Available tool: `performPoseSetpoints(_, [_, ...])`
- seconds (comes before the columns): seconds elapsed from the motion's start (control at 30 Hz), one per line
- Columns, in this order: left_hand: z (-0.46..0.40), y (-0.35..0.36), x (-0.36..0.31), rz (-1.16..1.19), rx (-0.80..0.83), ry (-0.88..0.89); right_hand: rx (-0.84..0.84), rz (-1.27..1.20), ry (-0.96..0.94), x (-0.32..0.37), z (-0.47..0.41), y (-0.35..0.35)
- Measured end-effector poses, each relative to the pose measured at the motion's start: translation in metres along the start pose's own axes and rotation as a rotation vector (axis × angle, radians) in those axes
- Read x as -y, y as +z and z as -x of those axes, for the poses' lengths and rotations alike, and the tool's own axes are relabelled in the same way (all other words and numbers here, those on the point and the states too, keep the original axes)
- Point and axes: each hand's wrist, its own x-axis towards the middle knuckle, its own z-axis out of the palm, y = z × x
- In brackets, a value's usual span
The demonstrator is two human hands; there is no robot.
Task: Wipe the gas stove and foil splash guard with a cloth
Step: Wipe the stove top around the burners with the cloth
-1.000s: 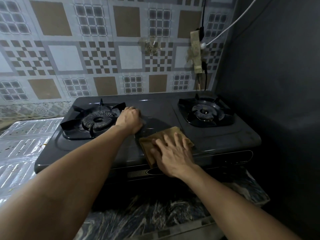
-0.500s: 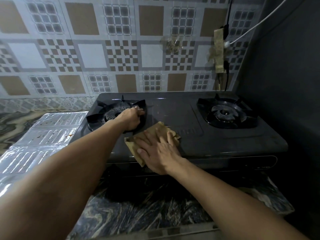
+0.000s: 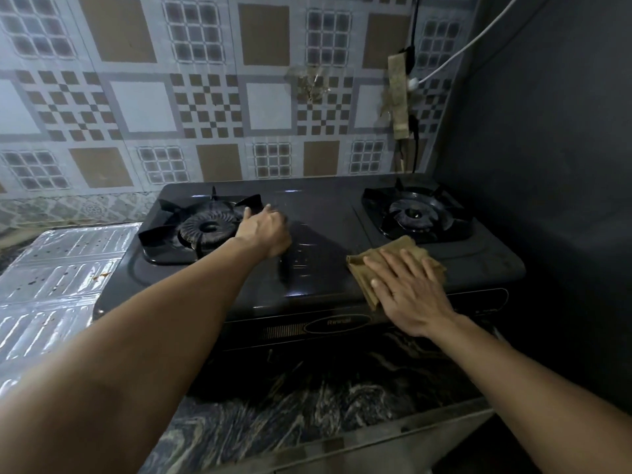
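A dark two-burner gas stove stands on a marbled counter. My right hand lies flat, fingers spread, pressing a folded brown cloth onto the stove top near its front edge, just in front of the right burner. My left hand rests with fingers curled on the stove's middle, against the right side of the left burner's pan support. The foil splash guard lies flat on the counter left of the stove, with brown spatter spots on it.
A patterned tile wall rises behind the stove. A power strip with black and white cables hangs on it at the right. A dark wall closes the right side. The marbled counter edge runs in front.
My right hand has slid the cloth to the right along the stove's front, from the middle to in front of the right burner. My left hand stayed beside the left burner.
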Motion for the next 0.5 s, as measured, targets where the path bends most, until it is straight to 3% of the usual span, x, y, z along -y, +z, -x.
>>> performPoseSetpoints(0.13, [-0.012, 0.008, -0.042, 0.100, 0.028, 0.103, -0.027, 0.088, -0.086, 0.018, 0.011, 0.006])
performPoseSetpoints(0.27, [-0.027, 0.009, -0.080, 0.160, 0.046, 0.155, -0.022, 0.151, -0.148, -0.024, 0.018, 0.006])
performPoseSetpoints(0.37, [-0.034, 0.007, -0.102, 0.143, 0.046, 0.160, -0.028, 0.141, -0.090, -0.073, 0.024, 0.003])
performPoseSetpoints(0.5, [-0.039, 0.008, -0.130, 0.171, 0.071, 0.154, 0.022, 0.001, 0.144, -0.131, 0.018, -0.010])
